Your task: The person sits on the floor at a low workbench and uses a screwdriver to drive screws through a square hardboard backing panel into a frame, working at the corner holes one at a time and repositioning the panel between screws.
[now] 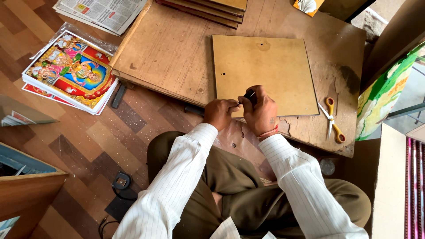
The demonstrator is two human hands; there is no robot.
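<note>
**Hardboard backing panel, held at its near edge**

Stack of colourful prints point(71, 71): on the floor, far left. Left hand point(220, 113): fingers pinched narrow at the panel's near edge. Square hardboard panel point(265, 73): flat on the low worktable point(172, 53), sides roughly parallel to it, no long axis. Right hand point(261, 110): closed around a small dark tool point(249, 95) angled up and right. Orange-handled scissors point(332, 119): right, blades pointing away.
</note>
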